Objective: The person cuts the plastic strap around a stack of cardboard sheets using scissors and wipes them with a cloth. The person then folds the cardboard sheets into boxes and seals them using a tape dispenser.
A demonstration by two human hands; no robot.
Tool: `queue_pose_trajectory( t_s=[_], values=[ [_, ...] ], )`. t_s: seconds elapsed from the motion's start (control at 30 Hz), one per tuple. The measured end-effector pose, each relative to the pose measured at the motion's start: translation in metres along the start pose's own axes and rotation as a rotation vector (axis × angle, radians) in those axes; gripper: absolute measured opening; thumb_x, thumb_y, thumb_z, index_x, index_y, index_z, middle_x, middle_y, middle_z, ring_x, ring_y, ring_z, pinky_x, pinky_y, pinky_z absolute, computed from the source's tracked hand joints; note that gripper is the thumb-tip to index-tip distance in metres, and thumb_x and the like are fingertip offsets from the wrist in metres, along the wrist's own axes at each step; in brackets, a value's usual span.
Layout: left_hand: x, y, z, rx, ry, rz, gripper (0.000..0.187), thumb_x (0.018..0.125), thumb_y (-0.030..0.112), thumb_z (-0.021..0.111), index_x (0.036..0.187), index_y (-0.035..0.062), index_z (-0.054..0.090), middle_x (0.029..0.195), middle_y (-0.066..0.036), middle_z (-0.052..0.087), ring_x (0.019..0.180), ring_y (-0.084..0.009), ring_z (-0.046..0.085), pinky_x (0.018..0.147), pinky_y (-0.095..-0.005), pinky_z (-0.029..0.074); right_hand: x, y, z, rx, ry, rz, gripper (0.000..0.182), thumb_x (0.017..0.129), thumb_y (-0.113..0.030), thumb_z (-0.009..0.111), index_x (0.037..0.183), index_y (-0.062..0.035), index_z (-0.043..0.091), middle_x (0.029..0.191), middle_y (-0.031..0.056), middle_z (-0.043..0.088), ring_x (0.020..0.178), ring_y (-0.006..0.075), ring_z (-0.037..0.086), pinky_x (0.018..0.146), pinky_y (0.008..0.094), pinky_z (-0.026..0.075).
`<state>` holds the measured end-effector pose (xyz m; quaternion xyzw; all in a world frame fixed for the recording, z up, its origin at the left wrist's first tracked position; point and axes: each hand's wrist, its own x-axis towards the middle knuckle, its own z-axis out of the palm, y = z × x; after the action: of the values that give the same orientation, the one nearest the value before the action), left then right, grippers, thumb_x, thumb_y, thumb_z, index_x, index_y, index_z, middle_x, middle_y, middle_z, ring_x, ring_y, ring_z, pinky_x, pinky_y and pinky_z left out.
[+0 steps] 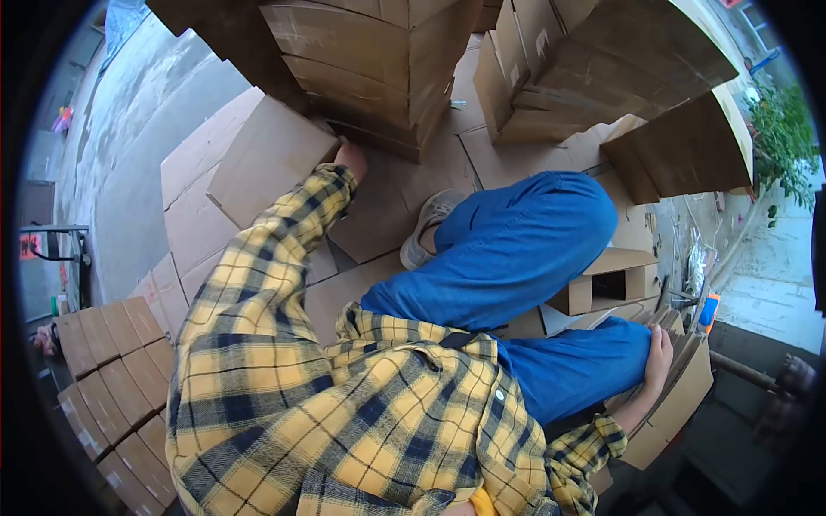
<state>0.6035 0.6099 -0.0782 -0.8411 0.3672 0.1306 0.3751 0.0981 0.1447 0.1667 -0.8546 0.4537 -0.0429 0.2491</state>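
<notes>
My left hand (pixel 349 160) reaches forward, its fingers closed at the corner of a pale cardboard piece (pixel 271 159) on the floor; the sleeve and wrist hide part of the grip. This piece lies against the foot of a tall stack of cardboard (pixel 344 64). To the right, beside my knee, my right hand (pixel 660 357) has its fingers bent over the edges of several upright folded cardboard sheets (pixel 680 387). Its thumb side is turned from view.
More brown cardboard stacks (pixel 594 69) stand ahead and to the right. A small open carton (pixel 611 284) sits beyond my blue-trousered leg. Several rows of packed cartons (pixel 116 361) are at the lower left. Flattened cardboard (pixel 379 228) covers the floor; a green plant (pixel 781 142) grows far right.
</notes>
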Motion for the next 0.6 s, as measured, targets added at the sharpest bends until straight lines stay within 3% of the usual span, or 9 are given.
queue_pose_trajectory(
  t_s=[0.1,0.23,0.3,0.33,0.4,0.53,0.6],
  values=[
    [0.028,0.021,0.028,0.108,-0.175,0.075,0.034,0.091,0.023,0.046,0.115,0.0102,0.065,0.111,-0.015,0.062,0.108,-0.0351,0.053,0.093,-0.0597,0.034,0.003,0.0,0.001,0.014,-0.022,0.032,0.04,0.096,-0.032,0.046,0.104,0.0036,0.062,0.093,0.0165,0.065,0.09,0.0244,0.06,0.083,0.0328,0.044],
    [0.052,0.044,0.055,0.153,-0.263,0.062,0.035,0.092,0.022,0.045,0.118,0.009,0.063,0.117,-0.016,0.06,0.111,-0.0369,0.051,0.089,-0.063,0.035,0.005,0.0,0.003,0.049,-0.024,0.057,0.038,0.096,-0.031,0.047,0.104,0.0032,0.062,0.094,0.0153,0.065,0.091,0.0218,0.059,0.083,0.0323,0.044],
    [0.064,0.051,0.073,0.06,-0.294,-0.104,0.035,0.092,0.021,0.045,0.119,0.007,0.063,0.124,-0.016,0.057,0.114,-0.0392,0.049,0.089,-0.0671,0.033,0.006,0.0,0.003,0.059,-0.033,0.06,0.038,0.096,-0.031,0.047,0.105,0.0031,0.062,0.094,0.0149,0.065,0.09,0.0214,0.059,0.083,0.0319,0.044],
    [0.067,0.052,0.078,0.06,-0.296,-0.096,0.035,0.092,0.021,0.045,0.119,0.007,0.063,0.124,-0.016,0.057,0.114,-0.0392,0.049,0.089,-0.0671,0.033,0.006,-0.001,0.004,0.074,-0.04,0.056,0.038,0.096,-0.031,0.048,0.105,0.0029,0.062,0.094,0.0145,0.065,0.09,0.021,0.059,0.084,0.0315,0.044],
    [0.059,0.042,0.067,-0.014,-0.381,0.023,0.035,0.092,0.021,0.046,0.12,0.0058,0.061,0.126,-0.019,0.055,0.116,-0.042,0.048,0.087,-0.0698,0.033,0.007,-0.006,0.004,0.065,-0.046,0.067,0.038,0.096,-0.031,0.048,0.105,0.0028,0.062,0.094,0.0142,0.065,0.09,0.0207,0.059,0.084,0.0312,0.044],
    [0.037,0.026,0.053,-0.018,-0.505,0.031,0.039,0.092,0.024,0.045,0.122,0.0042,0.059,0.127,-0.023,0.053,0.117,-0.0452,0.046,0.087,-0.068,0.036,0.01,-0.011,0.006,0.033,-0.047,0.077,0.038,0.096,-0.031,0.048,0.106,0.0025,0.062,0.094,0.0137,0.065,0.09,0.0204,0.058,0.084,0.0311,0.043],
    [0.02,0.015,0.065,-0.006,-0.525,-0.196,0.041,0.093,0.026,0.043,0.124,0.0031,0.058,0.127,-0.023,0.052,0.117,-0.0476,0.045,0.085,-0.0652,0.039,0.012,-0.014,0.007,0.03,-0.056,0.083,0.038,0.096,-0.031,0.048,0.105,0.0031,0.063,0.094,0.0125,0.065,0.09,0.0194,0.057,0.085,0.0303,0.043]
  ],
)
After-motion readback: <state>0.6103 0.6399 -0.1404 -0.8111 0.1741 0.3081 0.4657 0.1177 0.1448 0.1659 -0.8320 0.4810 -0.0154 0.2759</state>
